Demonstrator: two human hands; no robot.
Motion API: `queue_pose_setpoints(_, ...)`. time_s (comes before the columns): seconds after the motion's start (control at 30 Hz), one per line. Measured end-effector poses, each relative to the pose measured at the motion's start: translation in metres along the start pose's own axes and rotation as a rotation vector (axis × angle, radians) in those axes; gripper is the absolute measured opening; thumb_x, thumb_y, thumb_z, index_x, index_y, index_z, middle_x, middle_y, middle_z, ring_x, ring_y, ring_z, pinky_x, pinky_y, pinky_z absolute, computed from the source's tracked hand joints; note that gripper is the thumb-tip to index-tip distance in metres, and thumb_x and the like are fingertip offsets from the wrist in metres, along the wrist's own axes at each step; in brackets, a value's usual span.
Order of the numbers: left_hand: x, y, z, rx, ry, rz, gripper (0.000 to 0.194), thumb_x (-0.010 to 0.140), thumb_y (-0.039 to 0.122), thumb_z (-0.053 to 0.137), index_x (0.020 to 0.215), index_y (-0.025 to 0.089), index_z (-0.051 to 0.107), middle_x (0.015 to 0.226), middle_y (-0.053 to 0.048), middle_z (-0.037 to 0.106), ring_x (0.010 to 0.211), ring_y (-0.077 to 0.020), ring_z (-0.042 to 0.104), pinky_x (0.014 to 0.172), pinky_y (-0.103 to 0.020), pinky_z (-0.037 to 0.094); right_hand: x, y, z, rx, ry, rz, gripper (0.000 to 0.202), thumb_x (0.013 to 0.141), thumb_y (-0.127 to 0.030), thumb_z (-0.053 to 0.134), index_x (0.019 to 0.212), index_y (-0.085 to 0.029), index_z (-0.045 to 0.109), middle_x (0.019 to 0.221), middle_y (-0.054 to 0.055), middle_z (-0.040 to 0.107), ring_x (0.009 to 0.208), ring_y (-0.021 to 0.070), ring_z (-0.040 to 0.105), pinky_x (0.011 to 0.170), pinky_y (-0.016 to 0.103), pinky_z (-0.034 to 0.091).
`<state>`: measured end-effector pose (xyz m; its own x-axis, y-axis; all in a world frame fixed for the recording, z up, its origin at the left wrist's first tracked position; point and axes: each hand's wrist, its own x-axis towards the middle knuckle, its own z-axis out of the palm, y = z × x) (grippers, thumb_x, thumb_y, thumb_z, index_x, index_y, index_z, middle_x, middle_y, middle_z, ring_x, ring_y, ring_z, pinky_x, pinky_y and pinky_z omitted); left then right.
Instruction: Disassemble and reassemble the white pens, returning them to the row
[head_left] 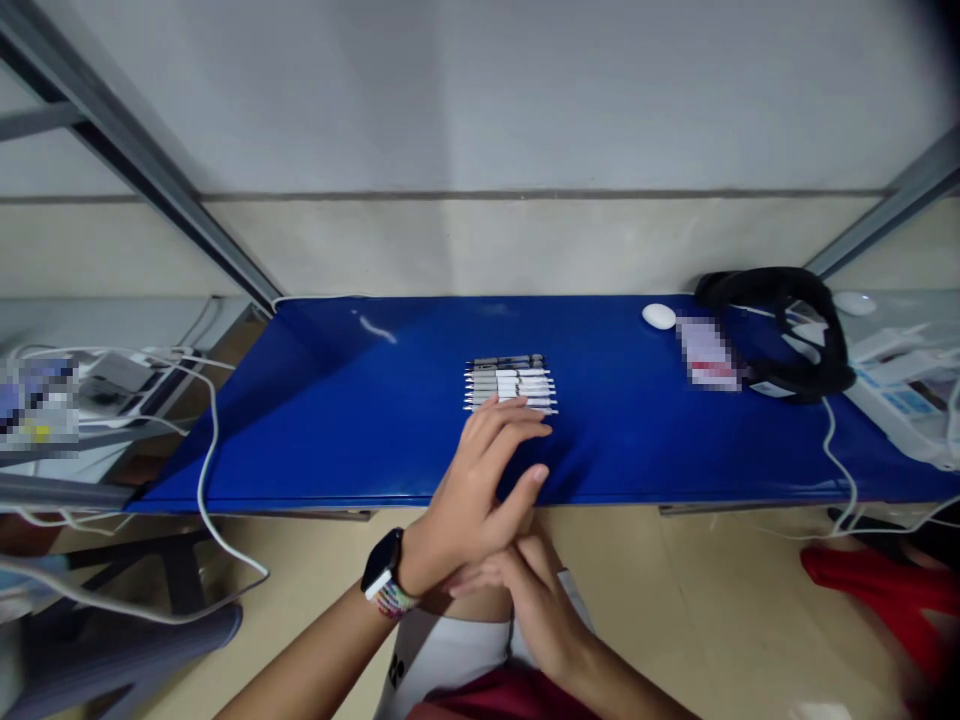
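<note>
Several pens (510, 384) lie side by side in a neat stack of rows on the blue tabletop (337, 420); the top ones are dark, the others white and grey. My left hand (487, 475), with a black watch (382, 562) and a beaded bracelet at the wrist, hovers at the near side of the pens, fingers apart and nothing in it. Its fingertips overlap the nearest pen in view; contact is unclear. Below it, my right hand (517, 590) lies under the left wrist, its fingers partly hidden behind the left hand.
A white mouse (659, 317), a blurred packet (707, 353) and a black padded headset or strap (795, 385) sit at the right of the table. White cables (214, 440) hang over the left edge. A wall stands behind; metal frame posts flank both sides.
</note>
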<state>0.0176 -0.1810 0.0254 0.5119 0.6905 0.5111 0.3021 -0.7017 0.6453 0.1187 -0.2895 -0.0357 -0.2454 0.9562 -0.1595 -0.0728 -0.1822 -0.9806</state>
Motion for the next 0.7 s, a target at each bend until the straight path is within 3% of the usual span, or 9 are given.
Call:
queue_pose_setpoints(0.1, 0.002, -0.024, -0.003, 0.182, -0.042, -0.053, 0.025, 0.109, 0.023, 0.055, 0.131, 0.024, 0.068, 0.136, -0.010, 0.069, 0.135, -0.0291, 0.059, 0.119, -0.053, 0.044, -0.010, -0.012, -0.028, 0.012, 0.025, 0.092, 0.063, 0.108, -0.066, 0.046, 0.075, -0.019, 0.071, 0.059, 0.007, 0.070, 0.056, 0.0194, 0.071, 0.060, 0.030, 0.056)
queue_pose_setpoints(0.23, 0.003, -0.052, -0.003, 0.481, -0.072, -0.026, 0.032, 0.108, 0.021, 0.058, 0.138, 0.023, 0.069, 0.133, -0.013, 0.070, 0.124, -0.0337, 0.058, 0.102, -0.054, 0.049, -0.003, -0.031, -0.064, -0.052, 0.127, 0.046, 0.049, 0.106, -0.060, 0.056, 0.086, -0.017, 0.072, 0.062, 0.002, 0.067, 0.054, 0.0157, 0.066, 0.056, 0.027, 0.051)
queue_pose_setpoints(0.33, 0.001, -0.059, -0.002, 0.602, -0.090, -0.029, 0.028, 0.107, 0.024, 0.061, 0.132, 0.021, 0.073, 0.128, -0.014, 0.071, 0.118, -0.0349, 0.058, 0.094, -0.053, 0.050, 0.008, -0.041, -0.086, -0.189, 0.161, -0.059, 0.039, 0.110, -0.049, 0.053, 0.100, -0.019, 0.077, 0.073, 0.003, 0.071, 0.057, 0.0148, 0.065, 0.056, 0.027, 0.049)
queue_pose_setpoints(0.5, -0.002, -0.054, 0.001, 0.609, -0.175, -0.028, 0.016, 0.108, 0.026, 0.060, 0.109, 0.019, 0.075, 0.128, -0.013, 0.072, 0.121, -0.0336, 0.059, 0.095, -0.051, 0.049, 0.035, -0.045, -0.112, -0.853, 0.356, -0.408, 0.031, 0.109, -0.032, 0.052, 0.116, -0.021, 0.080, 0.097, 0.009, 0.075, 0.081, 0.0202, 0.071, 0.074, 0.032, 0.053)
queue_pose_setpoints(0.6, -0.004, -0.051, 0.003, 0.591, -0.191, -0.016, 0.017, 0.110, 0.024, 0.057, 0.114, 0.018, 0.073, 0.132, -0.013, 0.071, 0.125, -0.0322, 0.059, 0.097, -0.049, 0.049, 0.056, -0.041, -0.122, -1.233, 0.398, -0.411, 0.038, 0.108, -0.030, 0.053, 0.139, -0.022, 0.074, 0.102, 0.010, 0.074, 0.089, 0.0238, 0.073, 0.071, 0.032, 0.051)
queue_pose_setpoints(0.7, -0.005, -0.053, 0.004, 0.584, -0.209, 0.002, 0.021, 0.111, 0.023, 0.053, 0.116, 0.018, 0.072, 0.136, -0.013, 0.070, 0.121, -0.0306, 0.061, 0.094, -0.048, 0.049, 0.072, -0.036, -0.128, -1.365, 0.371, -0.386, 0.040, 0.108, -0.030, 0.054, 0.144, -0.028, 0.072, 0.105, 0.008, 0.075, 0.083, 0.0220, 0.072, 0.065, 0.031, 0.047)
